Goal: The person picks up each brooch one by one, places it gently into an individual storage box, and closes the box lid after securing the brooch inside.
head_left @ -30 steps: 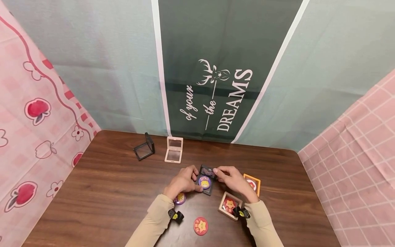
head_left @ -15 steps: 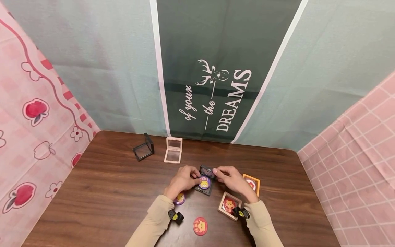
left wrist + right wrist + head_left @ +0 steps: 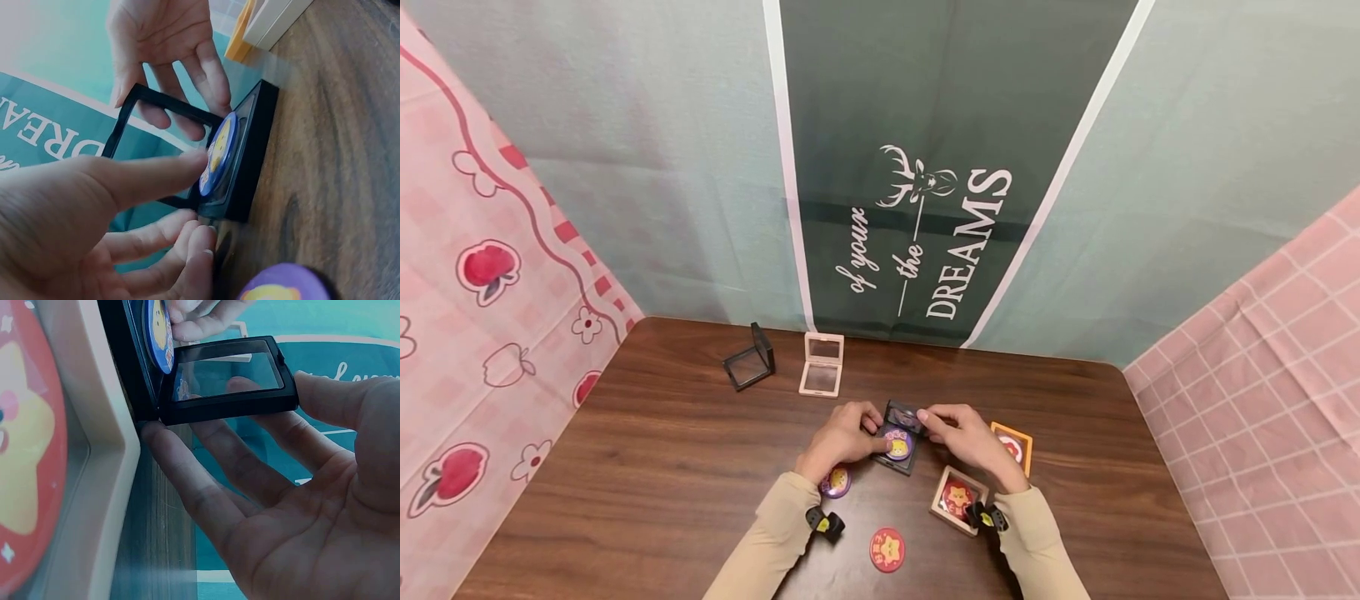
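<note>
A black hinged display case (image 3: 262, 131) stands open on the table in front of me. On its base lies a round purple-blue badge (image 3: 898, 451) with a yellow character, slightly tilted in the left wrist view. My left hand (image 3: 844, 433) presses the badge's face with its thumb, and its curled fingers brace the case's left side. With my right hand (image 3: 964, 435) I hold the raised clear lid (image 3: 225, 376), thumb at its free edge and fingers behind it. Another purple badge (image 3: 837, 482) lies beneath my left wrist.
A wooden-coloured case (image 3: 937, 500) holding a red star badge and an orange case (image 3: 1028, 454) sit at the right. A loose red badge (image 3: 887, 550) lies near me. Farther back stand an open black case (image 3: 749, 367) and an open pale pink case (image 3: 822, 377).
The left thumb has shifted on the badge, from its lower edge to its upper left and now onto its left side. The right hand keeps the lid raised in the same place.
</note>
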The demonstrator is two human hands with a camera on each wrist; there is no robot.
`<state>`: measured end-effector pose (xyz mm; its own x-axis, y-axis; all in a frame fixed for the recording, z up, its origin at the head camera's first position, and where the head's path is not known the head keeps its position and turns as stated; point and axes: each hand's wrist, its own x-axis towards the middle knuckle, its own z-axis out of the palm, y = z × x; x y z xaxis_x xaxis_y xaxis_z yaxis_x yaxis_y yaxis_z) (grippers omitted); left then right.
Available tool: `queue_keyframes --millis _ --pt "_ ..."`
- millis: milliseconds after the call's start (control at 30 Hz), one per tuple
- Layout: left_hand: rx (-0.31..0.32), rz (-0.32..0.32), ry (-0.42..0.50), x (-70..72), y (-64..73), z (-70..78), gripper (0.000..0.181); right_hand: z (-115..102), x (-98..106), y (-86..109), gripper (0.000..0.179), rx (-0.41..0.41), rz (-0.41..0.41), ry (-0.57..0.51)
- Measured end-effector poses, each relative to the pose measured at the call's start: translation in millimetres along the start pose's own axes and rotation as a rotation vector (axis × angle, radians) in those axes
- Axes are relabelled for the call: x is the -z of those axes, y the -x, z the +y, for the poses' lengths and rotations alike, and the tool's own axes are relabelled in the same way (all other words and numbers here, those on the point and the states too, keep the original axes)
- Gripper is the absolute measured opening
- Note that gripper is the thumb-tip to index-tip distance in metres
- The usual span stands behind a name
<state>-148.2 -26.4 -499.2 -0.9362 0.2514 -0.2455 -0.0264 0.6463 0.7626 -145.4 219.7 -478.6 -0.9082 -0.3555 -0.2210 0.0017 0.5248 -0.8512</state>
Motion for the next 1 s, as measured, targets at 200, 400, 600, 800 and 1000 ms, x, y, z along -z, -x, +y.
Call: queue_keyframes --millis 200,400,600,800,1000 --pt "-0.046 -0.075 -0.057 2.8 2.2 -0.9 0.066 -1 0 0.7 0.037 0.014 0.005 -0.003" --pt "-0.147 -0.097 -0.061 3.1 4.0 -2.1 0.075 -1 1 2.3 0.03 0.078 -0.012 -0.022" --pt "-0.209 -0.068 -0.105 -4.3 -2.5 -14.1 0.072 -5 0 4.9 0.022 0.104 -0.008 0.025" --pt "-0.174 -0.013 -0.205 -17.3 -11.1 -20.8 0.08 -6 1 6.4 0.009 0.151 0.0 0.145" --pt "-0.176 0.035 -0.212 -25.0 -11.6 -22.0 0.081 -3 -2 6.4 0.003 0.201 0.004 0.182"
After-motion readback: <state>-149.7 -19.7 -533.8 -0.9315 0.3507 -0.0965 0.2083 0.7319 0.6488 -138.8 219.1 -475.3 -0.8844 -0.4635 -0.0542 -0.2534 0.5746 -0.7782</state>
